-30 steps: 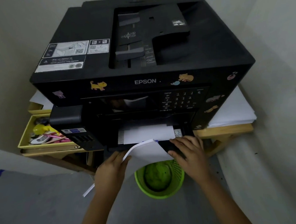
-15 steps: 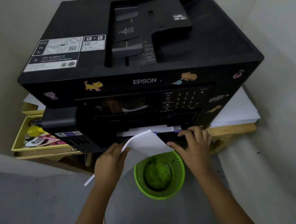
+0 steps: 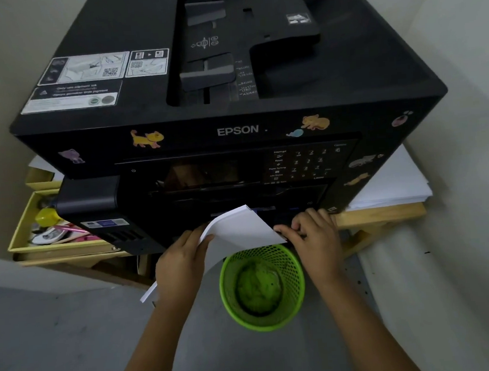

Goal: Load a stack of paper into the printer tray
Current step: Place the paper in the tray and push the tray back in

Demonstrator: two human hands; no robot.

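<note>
A large black Epson printer [image 3: 232, 105] fills the upper view, standing on a wooden table. A thin stack of white paper [image 3: 240, 229] is tilted in front of the printer's lower front, one corner up by the tray slot [image 3: 268, 212]. My left hand [image 3: 182, 262] grips the stack along its left edge. My right hand [image 3: 313, 238] rests with curled fingers on the tray front at the printer's lower right edge, touching the paper's right corner. The tray itself is pushed in and almost hidden; no paper inside it shows.
A green mesh bin [image 3: 262, 288] stands on the grey floor directly under the hands. A pile of white sheets [image 3: 390, 183] lies on the wooden table [image 3: 384, 214] to the printer's right. A yellow drawer [image 3: 37, 226] with small items sits at the left.
The tray, pulled out with white paper showing inside a second ago, has slid into the printer under my right hand. The stack in my left hand stayed put. The view moved closer.
</note>
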